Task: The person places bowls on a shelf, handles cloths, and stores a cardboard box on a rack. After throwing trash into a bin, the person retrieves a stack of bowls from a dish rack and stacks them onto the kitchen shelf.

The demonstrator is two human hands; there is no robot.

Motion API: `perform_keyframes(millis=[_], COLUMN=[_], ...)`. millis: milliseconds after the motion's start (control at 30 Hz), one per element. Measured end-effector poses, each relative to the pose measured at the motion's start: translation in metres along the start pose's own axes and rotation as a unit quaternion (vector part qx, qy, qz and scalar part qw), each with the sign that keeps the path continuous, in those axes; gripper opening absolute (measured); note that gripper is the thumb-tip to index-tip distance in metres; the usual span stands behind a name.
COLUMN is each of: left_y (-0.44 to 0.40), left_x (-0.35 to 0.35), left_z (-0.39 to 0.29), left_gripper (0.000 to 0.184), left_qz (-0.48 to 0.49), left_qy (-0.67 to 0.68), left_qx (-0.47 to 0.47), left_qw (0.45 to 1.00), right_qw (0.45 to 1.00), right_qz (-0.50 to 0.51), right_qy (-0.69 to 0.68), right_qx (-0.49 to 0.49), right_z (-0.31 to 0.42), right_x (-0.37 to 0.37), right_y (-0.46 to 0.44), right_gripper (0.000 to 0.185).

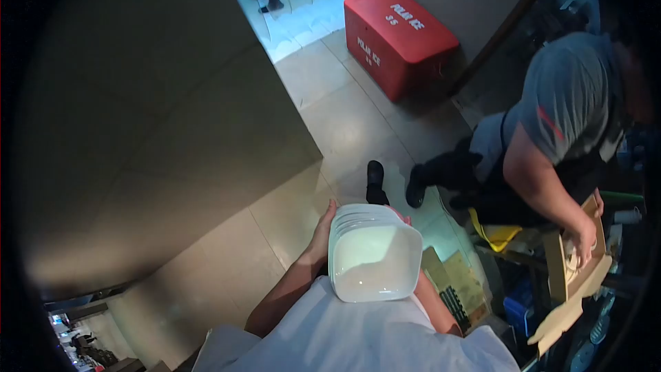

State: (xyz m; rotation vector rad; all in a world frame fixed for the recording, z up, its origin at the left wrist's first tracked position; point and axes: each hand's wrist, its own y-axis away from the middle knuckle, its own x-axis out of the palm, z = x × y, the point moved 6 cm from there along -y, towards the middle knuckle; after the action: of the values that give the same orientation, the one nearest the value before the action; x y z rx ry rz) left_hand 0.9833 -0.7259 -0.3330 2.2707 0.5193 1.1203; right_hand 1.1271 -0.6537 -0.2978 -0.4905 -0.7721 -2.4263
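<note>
A stack of white square bowls (377,262) with rounded corners is held against the front of my light shirt, the top bowl's hollow facing me. Along the stack's left side lies my left hand (322,235), its thumb up near the rim and its other fingers hidden behind the bowls. My right hand (407,220) supports the opposite side; only a bit of its fingers shows past the rim, and the bowls cover the rest.
Ahead stands a red ice box (399,41) by the wall. At right, a co-worker (564,110) bends over with a hand in an open cardboard box (580,262). A large panel (172,110) borders the left. Flattened cardboard (454,279) and a blue crate (520,310) sit low at right.
</note>
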Motion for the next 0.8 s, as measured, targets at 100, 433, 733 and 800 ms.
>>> perform_keyframes(millis=[100,433,733,800], left_y=[-0.069,-0.221,-0.387,-0.433], left_x=[0.007,0.119,0.182,0.189], left_z=[-0.034,-0.170,-0.249,-0.267], left_gripper=[0.064,0.066,0.061,0.060], left_qz=[-0.003,0.034,0.144,0.160], left_qy=[-0.013,-0.014,-0.153,-0.140], left_qx=[-0.007,-0.067,-0.077,-0.083], left_qw=[1.000,0.997,0.975,0.974], right_qw=[0.999,0.997,0.999,0.999], right_qz=[0.020,0.030,-0.013,-0.014], right_qy=[-0.030,-0.020,0.006,0.017], right_qx=[-0.021,-0.069,-0.048,-0.043], right_z=[-0.003,0.120,0.194,0.206], right_x=[-0.029,-0.068,-0.070,-0.066], right_y=[-0.075,-0.271,-0.393,-0.435], right_gripper=[0.058,0.059,0.060,0.060])
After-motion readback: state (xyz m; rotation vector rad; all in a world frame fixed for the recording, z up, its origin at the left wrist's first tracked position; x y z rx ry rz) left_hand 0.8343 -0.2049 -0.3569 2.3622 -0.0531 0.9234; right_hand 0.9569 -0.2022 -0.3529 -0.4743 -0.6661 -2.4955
